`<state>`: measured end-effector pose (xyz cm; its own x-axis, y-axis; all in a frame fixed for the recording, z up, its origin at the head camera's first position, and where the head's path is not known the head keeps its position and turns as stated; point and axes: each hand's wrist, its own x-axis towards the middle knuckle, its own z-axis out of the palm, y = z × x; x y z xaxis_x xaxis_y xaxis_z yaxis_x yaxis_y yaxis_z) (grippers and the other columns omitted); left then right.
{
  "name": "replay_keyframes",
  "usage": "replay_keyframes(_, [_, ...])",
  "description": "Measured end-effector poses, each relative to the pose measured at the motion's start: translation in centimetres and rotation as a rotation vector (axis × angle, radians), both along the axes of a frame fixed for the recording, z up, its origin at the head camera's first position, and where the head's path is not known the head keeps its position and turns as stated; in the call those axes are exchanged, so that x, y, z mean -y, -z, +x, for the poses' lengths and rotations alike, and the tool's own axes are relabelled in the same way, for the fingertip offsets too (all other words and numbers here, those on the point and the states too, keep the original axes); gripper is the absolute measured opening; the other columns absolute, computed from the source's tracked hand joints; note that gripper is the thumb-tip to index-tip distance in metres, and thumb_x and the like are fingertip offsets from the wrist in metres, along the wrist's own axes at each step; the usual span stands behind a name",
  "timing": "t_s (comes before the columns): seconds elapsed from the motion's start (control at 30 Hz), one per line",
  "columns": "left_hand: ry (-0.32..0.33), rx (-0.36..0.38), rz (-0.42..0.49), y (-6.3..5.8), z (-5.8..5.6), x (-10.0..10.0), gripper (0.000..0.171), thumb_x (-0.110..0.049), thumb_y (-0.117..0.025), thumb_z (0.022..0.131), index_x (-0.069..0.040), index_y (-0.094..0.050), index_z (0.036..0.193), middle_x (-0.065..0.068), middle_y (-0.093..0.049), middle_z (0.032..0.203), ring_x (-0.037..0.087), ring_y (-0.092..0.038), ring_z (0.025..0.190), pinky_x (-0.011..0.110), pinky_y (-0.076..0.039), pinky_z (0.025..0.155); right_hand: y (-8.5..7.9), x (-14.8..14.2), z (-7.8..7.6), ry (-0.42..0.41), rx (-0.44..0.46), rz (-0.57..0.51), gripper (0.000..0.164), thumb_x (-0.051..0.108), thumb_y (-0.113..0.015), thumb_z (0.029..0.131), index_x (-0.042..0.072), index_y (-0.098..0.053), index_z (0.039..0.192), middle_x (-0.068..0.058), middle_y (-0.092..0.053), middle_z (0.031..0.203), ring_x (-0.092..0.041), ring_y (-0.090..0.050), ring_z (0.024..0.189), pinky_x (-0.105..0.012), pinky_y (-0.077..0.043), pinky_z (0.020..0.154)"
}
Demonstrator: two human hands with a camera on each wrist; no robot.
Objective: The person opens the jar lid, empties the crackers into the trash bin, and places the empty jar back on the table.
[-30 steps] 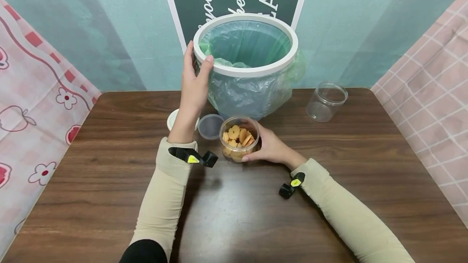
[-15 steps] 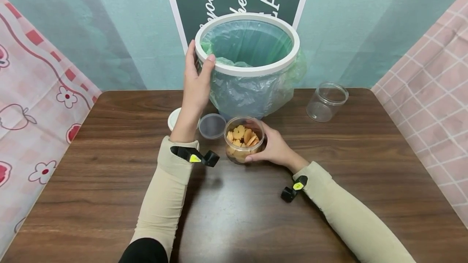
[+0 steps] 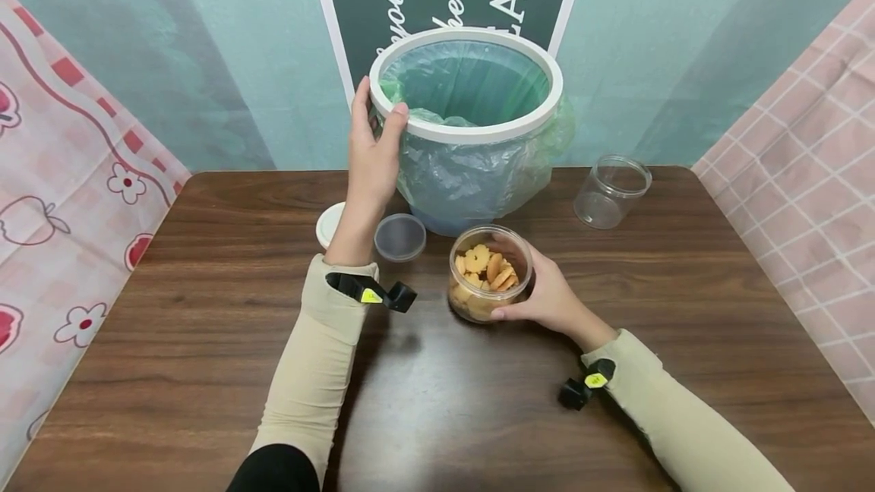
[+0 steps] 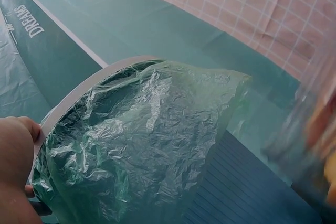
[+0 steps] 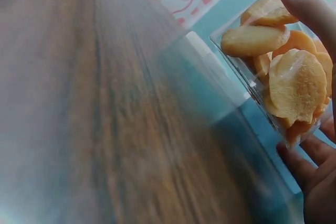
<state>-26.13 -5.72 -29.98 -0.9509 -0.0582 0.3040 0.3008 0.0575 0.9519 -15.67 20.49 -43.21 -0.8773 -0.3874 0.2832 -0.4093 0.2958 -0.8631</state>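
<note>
My left hand [image 3: 374, 162] grips the left side of the white rim of a trash can [image 3: 443, 207], thumb at the front and fingers behind. A thin green bag [image 4: 147, 124] lines the can and hangs over its outside. My right hand [image 3: 550, 294] holds a clear round jar [image 3: 489, 232] from its right side, thumb in front. The jar has no lid on it, and yellow cookies [image 3: 487, 268], some flower-shaped, lie inside. In the right wrist view, cookies [image 5: 298, 85] show through the jar wall, with fingertips under its base edge.
Behind my left wrist lies a white lid [image 3: 330, 223], partly hidden. A translucent round lid [image 3: 400, 238] lies just right of that wrist. Another clear jar [image 3: 611, 192], without a lid, stands at the table's back right. A teal cloth [image 3: 636, 59] rises behind the wooden table [image 3: 649, 287].
My right hand has carried the cookie jar to the right and slightly toward me, away from the translucent lid. My left hand keeps its grip on the trash can rim.
</note>
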Motion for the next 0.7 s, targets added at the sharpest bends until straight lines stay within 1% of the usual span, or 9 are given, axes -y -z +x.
replay_keyframes(0.13, [-0.002,0.006,0.007,0.0,0.0,0.0,0.076,-0.034,-0.054,0.101,-0.018,-0.015,0.163,0.001,-0.020,0.169,0.011,-0.028,0.152,0.029,-0.030,0.122,-1.3,-1.1,0.9,0.023,-0.016,-0.017,0.115,0.003,-0.096,0.054,0.016,-0.041,0.154,-0.018,-0.058,0.143,-0.002,-0.053,0.131,-0.016,-0.039,0.111])
replay_keyframes(0.17, [-0.004,0.007,0.010,0.0,0.1,0.0,0.075,-0.034,-0.054,0.101,-0.018,-0.015,0.163,0.001,-0.020,0.169,0.012,-0.029,0.152,0.029,-0.030,0.122,-1.7,-1.4,1.1,0.029,-0.023,-0.027,0.114,0.002,-0.095,0.053,0.014,-0.041,0.153,-0.016,-0.059,0.142,-0.002,-0.054,0.130,-0.016,-0.039,0.110])
replay_keyframes(0.27, [-0.021,0.007,0.017,-0.1,0.2,0.0,0.074,-0.034,-0.056,0.100,-0.019,-0.019,0.163,0.000,-0.019,0.170,0.013,-0.029,0.152,0.030,-0.030,0.123,-3.3,-2.3,1.7,0.050,-0.056,-0.063,0.111,-0.002,-0.092,0.052,0.008,-0.042,0.152,-0.003,-0.062,0.140,-0.003,-0.056,0.127,-0.015,-0.041,0.108])
replay_keyframes(0.37, [-0.043,0.000,0.011,0.0,0.2,0.0,0.074,-0.034,-0.057,0.099,-0.019,-0.022,0.162,-0.001,-0.020,0.169,0.013,-0.028,0.153,0.030,-0.028,0.124,-5.4,-3.1,2.1,0.060,-0.087,-0.155,0.108,-0.008,-0.089,0.052,0.001,-0.043,0.150,0.008,-0.063,0.136,-0.005,-0.057,0.125,-0.016,-0.041,0.108])
replay_keyframes(0.4, [-0.049,-0.001,0.007,0.0,0.2,0.0,0.073,-0.034,-0.057,0.099,-0.019,-0.022,0.162,-0.001,-0.021,0.169,0.012,-0.028,0.153,0.030,-0.028,0.124,-6.2,-3.3,2.2,0.066,-0.089,-0.186,0.107,-0.008,-0.088,0.053,0.000,-0.043,0.149,0.009,-0.064,0.135,-0.005,-0.058,0.124,-0.016,-0.043,0.106])
replay_keyframes(0.5, [-0.055,-0.005,0.003,0.0,0.2,0.1,0.073,-0.035,-0.057,0.099,-0.020,-0.022,0.162,0.000,-0.025,0.168,0.012,-0.030,0.152,0.031,-0.031,0.122,-8.6,-3.9,2.2,0.095,-0.077,-0.278,0.102,-0.009,-0.086,0.054,-0.002,-0.046,0.147,0.003,-0.067,0.131,-0.010,-0.060,0.120,-0.017,-0.047,0.099])
replay_keyframes(0.63, [-0.066,-0.011,0.009,-0.1,0.4,0.1,0.073,-0.035,-0.058,0.099,-0.019,-0.025,0.162,0.001,-0.029,0.166,0.013,-0.033,0.150,0.034,-0.032,0.122,-11.6,-4.7,2.0,0.158,-0.050,-0.309,0.095,-0.008,-0.084,0.057,0.002,-0.051,0.146,-0.002,-0.070,0.124,-0.012,-0.064,0.112,-0.017,-0.052,0.090])
replay_keyframes(0.7, [-0.068,-0.013,0.011,-0.1,0.5,0.0,0.073,-0.035,-0.058,0.098,-0.019,-0.026,0.161,0.001,-0.030,0.166,0.013,-0.033,0.150,0.035,-0.031,0.122,-12.8,-5.2,1.8,0.171,-0.050,-0.330,0.093,-0.010,-0.083,0.058,0.003,-0.052,0.145,-0.004,-0.070,0.123,-0.013,-0.065,0.110,-0.016,-0.053,0.089])
